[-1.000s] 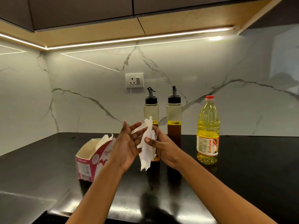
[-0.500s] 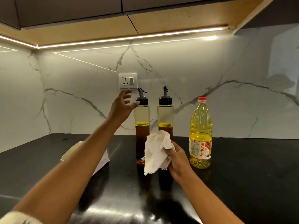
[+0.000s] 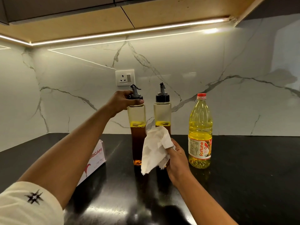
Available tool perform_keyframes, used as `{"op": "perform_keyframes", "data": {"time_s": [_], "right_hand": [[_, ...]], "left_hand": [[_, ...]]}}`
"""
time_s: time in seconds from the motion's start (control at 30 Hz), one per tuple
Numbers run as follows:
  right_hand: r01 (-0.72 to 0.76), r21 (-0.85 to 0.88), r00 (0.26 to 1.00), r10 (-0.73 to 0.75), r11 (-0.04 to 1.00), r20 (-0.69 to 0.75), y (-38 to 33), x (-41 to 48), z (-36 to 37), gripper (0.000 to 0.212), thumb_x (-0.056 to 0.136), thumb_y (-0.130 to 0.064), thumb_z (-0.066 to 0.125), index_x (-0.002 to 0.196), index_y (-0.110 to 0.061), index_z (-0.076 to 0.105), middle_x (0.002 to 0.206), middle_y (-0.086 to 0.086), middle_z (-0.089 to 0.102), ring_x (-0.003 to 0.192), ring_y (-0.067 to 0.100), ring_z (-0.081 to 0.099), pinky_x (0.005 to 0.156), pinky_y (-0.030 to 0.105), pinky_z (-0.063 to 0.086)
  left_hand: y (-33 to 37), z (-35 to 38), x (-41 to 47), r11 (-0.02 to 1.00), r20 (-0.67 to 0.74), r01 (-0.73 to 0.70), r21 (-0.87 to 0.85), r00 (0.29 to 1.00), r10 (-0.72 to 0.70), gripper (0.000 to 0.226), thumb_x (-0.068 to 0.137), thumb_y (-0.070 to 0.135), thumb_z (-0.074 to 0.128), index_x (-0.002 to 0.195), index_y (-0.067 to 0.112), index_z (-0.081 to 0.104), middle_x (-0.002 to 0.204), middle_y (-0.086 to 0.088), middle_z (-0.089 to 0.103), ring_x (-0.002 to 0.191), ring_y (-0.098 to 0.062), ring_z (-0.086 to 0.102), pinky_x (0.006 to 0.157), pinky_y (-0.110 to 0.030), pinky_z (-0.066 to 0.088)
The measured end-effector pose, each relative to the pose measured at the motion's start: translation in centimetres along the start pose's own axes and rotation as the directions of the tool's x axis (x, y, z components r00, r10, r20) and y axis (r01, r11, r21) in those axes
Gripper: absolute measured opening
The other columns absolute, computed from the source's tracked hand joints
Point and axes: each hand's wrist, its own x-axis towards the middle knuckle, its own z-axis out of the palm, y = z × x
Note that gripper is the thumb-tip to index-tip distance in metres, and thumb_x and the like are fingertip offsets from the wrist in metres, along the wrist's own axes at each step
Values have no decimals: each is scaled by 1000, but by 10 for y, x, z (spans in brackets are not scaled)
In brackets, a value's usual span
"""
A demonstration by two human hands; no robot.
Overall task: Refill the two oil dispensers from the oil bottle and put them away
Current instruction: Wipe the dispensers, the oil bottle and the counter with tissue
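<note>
Two tall clear oil dispensers with black spout caps stand side by side on the black counter, each a bit over half full of dark oil. My left hand (image 3: 124,101) grips the cap of the left dispenser (image 3: 137,135). The right dispenser (image 3: 162,112) stands free, its lower part hidden behind a crumpled white tissue (image 3: 155,151) that my right hand (image 3: 176,157) holds in front of it. To the right stands the yellow oil bottle (image 3: 200,132) with a red cap, closed and upright.
A white tissue box (image 3: 95,159) lies on the counter (image 3: 243,168) behind my left forearm. A wall socket (image 3: 124,77) sits on the marble backsplash above the dispensers. Overhead cabinets with a light strip hang above.
My left hand let go of the tissue, reached up and closed on the left dispenser's cap. My right hand kept the tissue and lowered slightly in front of the dispensers.
</note>
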Motion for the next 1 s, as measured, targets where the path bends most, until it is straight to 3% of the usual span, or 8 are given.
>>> {"op": "perform_keyframes", "data": {"time_s": [0.27, 0.43, 0.6, 0.67, 0.73, 0.83, 0.9, 1.0], "right_hand": [[121, -138, 989, -131, 983, -65, -8, -21, 12, 28, 97, -12, 48, 122, -23, 54, 114, 4, 62, 105, 22, 59, 80, 35, 53], [245, -201, 970, -239, 948, 53, -38, -33, 56, 31, 98, -10, 42, 115, -34, 52, 94, -15, 59, 77, -1, 59, 64, 21, 52], [405, -454, 914, -340, 794, 221, -35, -30, 116, 53, 99, -40, 36, 148, -35, 16, 149, -5, 31, 133, 13, 33, 109, 38, 33], [298, -512, 954, -228, 806, 196, -7, -40, 103, 77, 85, -69, 30, 150, -34, 4, 155, -1, 19, 138, 23, 28, 109, 48, 33], [55, -551, 996, -6, 833, 89, 23, -52, 72, 85, 80, -76, 25, 149, -27, 15, 148, 6, 33, 128, 24, 42, 102, 41, 42], [-381, -422, 917, 395, 823, -58, 39, -55, 49, 93, 77, -80, 18, 147, -20, 25, 147, 10, 37, 132, 29, 39, 109, 43, 31], [-357, -297, 919, 390, 886, 58, 22, -40, 68, 106, 67, -91, 19, 147, -22, 26, 151, 10, 32, 137, 33, 32, 110, 46, 26], [-19, -283, 991, 55, 959, 122, -24, -16, 104, 105, 59, -96, 24, 144, -34, 29, 149, 6, 36, 133, 32, 37, 109, 51, 31]], "left_hand": [[23, -10, -40, 1000, -4, -12, -26, 1000, 12, 24, 82, 25, 72, 103, 16, 66, 87, 4, 67, 73, 1, 62, 54, -9, 47], [33, -9, -64, 991, -18, -10, -133, 1000, 7, 22, 79, 25, 73, 100, 24, 65, 93, 4, 68, 79, -2, 64, 55, -16, 50], [42, -7, -71, 982, -39, 41, -182, 998, -49, 21, 88, 12, 64, 105, 24, 61, 87, 8, 63, 74, -4, 58, 48, -16, 50], [42, -7, -73, 982, -35, 41, -182, 998, -48, 21, 84, 21, 71, 102, 27, 63, 87, 10, 66, 76, -1, 61, 51, -18, 50], [44, -6, -75, 985, -33, 31, -171, 999, -37, 27, 81, 27, 73, 105, 25, 62, 88, 12, 66, 77, 4, 62, 51, -16, 49], [48, -6, -77, 987, -27, 14, -158, 999, -19, 27, 82, 27, 72, 107, 23, 60, 88, 12, 64, 77, 4, 60, 49, -13, 48], [48, -5, -78, 987, -34, 20, -159, 999, -26, 26, 82, 28, 72, 105, 23, 61, 89, 12, 64, 79, 2, 60, 53, -16, 48], [48, -5, -78, 983, -43, 46, -180, 998, -54, 26, 81, 28, 73, 105, 24, 64, 89, 11, 67, 79, 1, 62, 55, -19, 49]]}}
